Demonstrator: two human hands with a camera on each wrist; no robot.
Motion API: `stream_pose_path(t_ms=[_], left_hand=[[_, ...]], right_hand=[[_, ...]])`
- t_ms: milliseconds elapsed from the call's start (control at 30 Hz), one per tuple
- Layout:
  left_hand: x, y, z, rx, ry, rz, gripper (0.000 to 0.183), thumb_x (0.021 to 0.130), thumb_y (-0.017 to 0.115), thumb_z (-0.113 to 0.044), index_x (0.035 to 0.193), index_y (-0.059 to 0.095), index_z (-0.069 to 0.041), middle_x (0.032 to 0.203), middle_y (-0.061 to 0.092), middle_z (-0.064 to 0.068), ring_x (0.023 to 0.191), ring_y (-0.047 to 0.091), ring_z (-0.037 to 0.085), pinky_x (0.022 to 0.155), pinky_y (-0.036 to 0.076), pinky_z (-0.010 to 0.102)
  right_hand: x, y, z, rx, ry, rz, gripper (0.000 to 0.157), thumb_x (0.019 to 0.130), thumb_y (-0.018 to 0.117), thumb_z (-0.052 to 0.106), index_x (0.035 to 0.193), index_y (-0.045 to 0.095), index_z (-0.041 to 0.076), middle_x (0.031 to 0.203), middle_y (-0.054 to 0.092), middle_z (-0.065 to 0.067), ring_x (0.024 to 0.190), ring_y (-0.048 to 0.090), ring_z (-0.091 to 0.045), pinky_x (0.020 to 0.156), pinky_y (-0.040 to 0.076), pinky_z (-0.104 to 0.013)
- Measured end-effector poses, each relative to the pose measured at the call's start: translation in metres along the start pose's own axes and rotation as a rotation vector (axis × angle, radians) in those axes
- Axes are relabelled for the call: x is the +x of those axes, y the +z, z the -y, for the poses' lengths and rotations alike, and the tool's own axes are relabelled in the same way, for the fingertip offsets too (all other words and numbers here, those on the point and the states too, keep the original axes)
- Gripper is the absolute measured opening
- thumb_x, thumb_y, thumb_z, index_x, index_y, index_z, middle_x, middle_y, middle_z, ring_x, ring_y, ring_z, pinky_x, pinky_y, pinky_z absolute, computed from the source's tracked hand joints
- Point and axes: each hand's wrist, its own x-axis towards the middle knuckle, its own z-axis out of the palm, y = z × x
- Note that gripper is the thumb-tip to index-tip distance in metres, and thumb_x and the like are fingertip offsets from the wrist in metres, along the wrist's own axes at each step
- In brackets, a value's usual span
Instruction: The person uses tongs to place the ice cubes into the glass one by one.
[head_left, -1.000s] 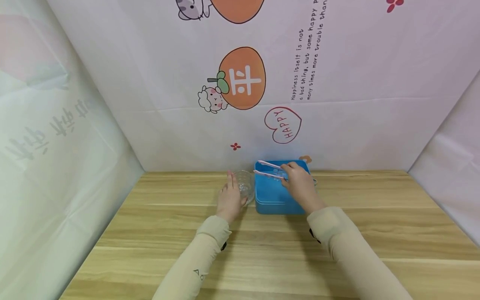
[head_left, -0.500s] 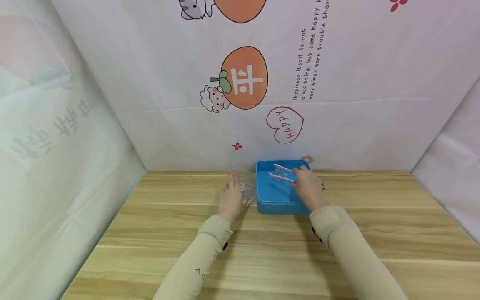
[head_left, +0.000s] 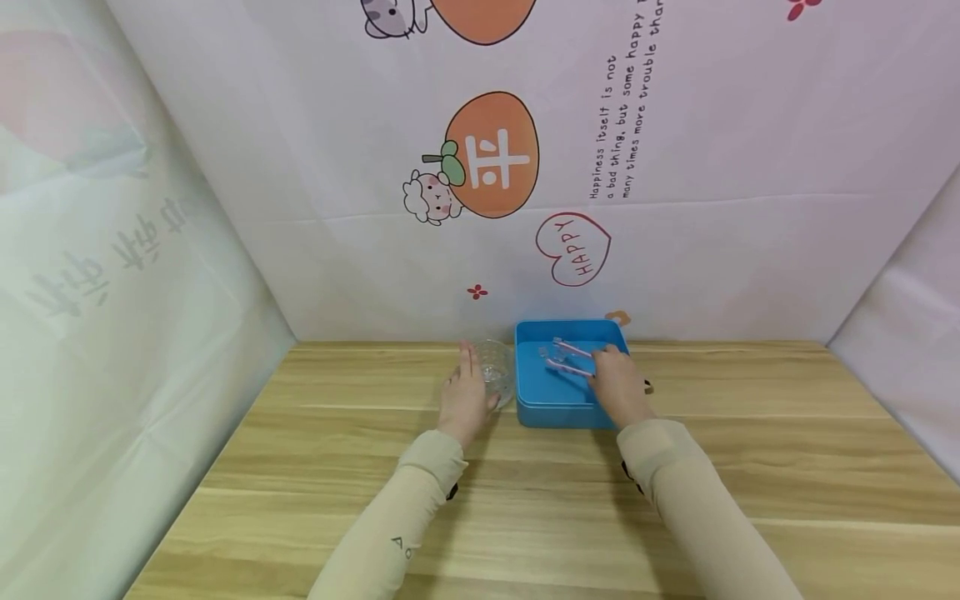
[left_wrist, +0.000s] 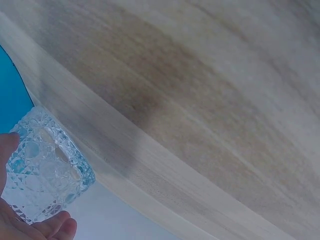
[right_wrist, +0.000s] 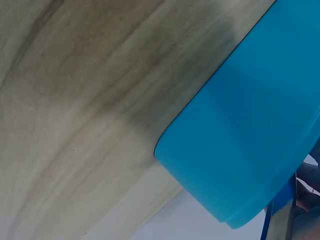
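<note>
My left hand holds a clear cut-glass tumbler by its side, thumb and fingers on opposite sides. In the left wrist view the tumbler shows its diamond-pattern wall. Touching or very close to it on the right stands an open blue box. My right hand grips a pair of pink tongs, its two arms apart and reaching down into the box. Several small transparent pieces lie near the tong tips; whether any is pinched cannot be told. The box wall hides most of my right hand in the right wrist view.
A wooden table carries everything, with its back edge just behind the tumbler and box. A white printed cloth hangs behind, and more cloth closes off the left side.
The tongs have moved right and down, from over the box's left rim to inside it beside the transparent pieces. My left hand stays on the tumbler.
</note>
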Motion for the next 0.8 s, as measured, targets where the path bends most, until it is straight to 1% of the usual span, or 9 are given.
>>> stream_pose_path(t_ms=[200, 467, 667, 800], left_hand=[[-0.0004, -0.0003, -0.0011, 0.019, 0.000, -0.006, 0.095, 0.087, 0.067, -0.040, 0.150, 0.014, 0.006, 0.160, 0.013, 0.019, 0.126, 0.053, 0.028, 0.103, 0.046, 0.039], [-0.0005, 0.0025, -0.0002, 0.023, 0.001, -0.014, 0.095, 0.087, 0.067, -0.040, 0.151, 0.013, 0.006, 0.160, 0.014, 0.019, 0.124, 0.054, 0.028, 0.100, 0.048, 0.039], [-0.0004, 0.0035, 0.0008, 0.027, 0.001, -0.018, 0.094, 0.087, 0.067, -0.040, 0.150, 0.015, 0.005, 0.160, 0.014, 0.019, 0.124, 0.055, 0.028, 0.099, 0.049, 0.039], [-0.0001, 0.0037, 0.0012, 0.021, -0.001, -0.017, 0.094, 0.087, 0.068, -0.040, 0.150, 0.016, 0.005, 0.160, 0.014, 0.019, 0.124, 0.054, 0.028, 0.099, 0.048, 0.040]], right_hand=[[-0.0025, 0.0030, -0.0007, 0.000, -0.009, -0.032, 0.040, 0.084, 0.072, 0.011, 0.117, 0.062, -0.010, 0.110, 0.062, -0.028, 0.097, 0.063, -0.040, 0.084, 0.055, -0.048], [-0.0027, 0.0035, -0.0020, 0.016, 0.004, -0.022, 0.040, 0.085, 0.071, 0.009, 0.118, 0.061, -0.011, 0.113, 0.061, -0.029, 0.100, 0.063, -0.041, 0.086, 0.054, -0.050], [-0.0020, 0.0045, -0.0008, 0.024, 0.008, -0.010, 0.038, 0.085, 0.071, 0.010, 0.116, 0.062, -0.011, 0.108, 0.061, -0.028, 0.094, 0.063, -0.040, 0.083, 0.055, -0.049], [-0.0024, 0.0049, -0.0001, 0.031, 0.001, -0.024, 0.036, 0.084, 0.071, 0.010, 0.114, 0.063, -0.010, 0.106, 0.062, -0.027, 0.090, 0.064, -0.038, 0.080, 0.056, -0.049]])
